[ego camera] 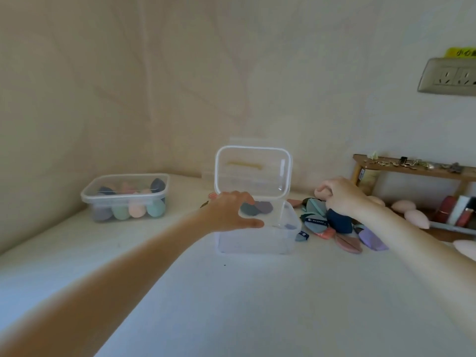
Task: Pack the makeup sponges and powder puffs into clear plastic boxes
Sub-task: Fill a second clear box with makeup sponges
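The left hand (233,210) reached over the near left corner of the open box (257,228), fingers relaxed and spread, thumb laid along the rim; it gripped nothing. The right hand (340,195) hung at three o'clock from the box, above the pile of powder puffs (342,228), its fingers curled in toward the palm. Whether they pinched a puff could not be told, since the fingertips were blurred against a pale pink sponge (322,193) just behind them.

The open box stood at the middle of the white table (231,305), its lid (253,171) tipped up at the far side. Two puffs, one dark grey-green (248,209) and one mauve (265,206), lay inside near the back wall.

The pile beside the box held teal, navy, coral, rust and lilac puffs, touching and overlapping. Loose pink sponges (409,211) lay farther out at three o'clock, near a low wooden shelf (412,168).

At ten o'clock, well apart, a second clear box (126,197) sat with its lid on, filled with sponges in teal, peach, green and dark blue. A wall socket (450,76) was at two o'clock, high on the wall.
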`<state>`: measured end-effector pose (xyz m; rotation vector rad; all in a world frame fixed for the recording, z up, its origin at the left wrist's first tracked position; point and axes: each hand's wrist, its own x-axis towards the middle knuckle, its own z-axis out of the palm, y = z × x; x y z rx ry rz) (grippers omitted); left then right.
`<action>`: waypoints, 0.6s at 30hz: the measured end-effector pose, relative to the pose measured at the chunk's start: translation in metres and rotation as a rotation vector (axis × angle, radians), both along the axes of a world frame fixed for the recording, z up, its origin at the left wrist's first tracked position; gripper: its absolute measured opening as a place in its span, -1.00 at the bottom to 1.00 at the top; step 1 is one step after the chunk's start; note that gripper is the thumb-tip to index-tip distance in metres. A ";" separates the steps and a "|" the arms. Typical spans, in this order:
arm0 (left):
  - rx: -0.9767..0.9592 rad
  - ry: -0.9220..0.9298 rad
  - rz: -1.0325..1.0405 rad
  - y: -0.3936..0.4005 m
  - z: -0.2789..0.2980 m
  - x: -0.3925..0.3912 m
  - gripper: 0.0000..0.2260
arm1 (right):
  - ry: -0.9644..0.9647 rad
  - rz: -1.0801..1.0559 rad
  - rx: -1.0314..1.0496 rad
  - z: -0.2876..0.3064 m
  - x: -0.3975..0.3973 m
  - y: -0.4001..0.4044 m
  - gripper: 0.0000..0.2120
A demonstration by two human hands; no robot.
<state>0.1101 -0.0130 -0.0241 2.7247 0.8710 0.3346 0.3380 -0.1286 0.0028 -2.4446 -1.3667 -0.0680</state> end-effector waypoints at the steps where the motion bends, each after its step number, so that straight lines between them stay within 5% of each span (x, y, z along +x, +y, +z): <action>1: 0.005 0.011 -0.007 -0.001 0.000 0.004 -0.46 | 0.034 -0.016 -0.039 -0.002 0.006 0.002 -0.62; 12: 0.014 0.053 -0.024 -0.009 0.002 0.028 -0.45 | -0.012 -0.254 -0.267 -0.045 0.041 0.029 -0.64; 18: 0.004 0.053 -0.005 -0.009 0.002 0.034 -0.44 | 0.005 -0.194 0.142 -0.031 0.028 0.017 -0.79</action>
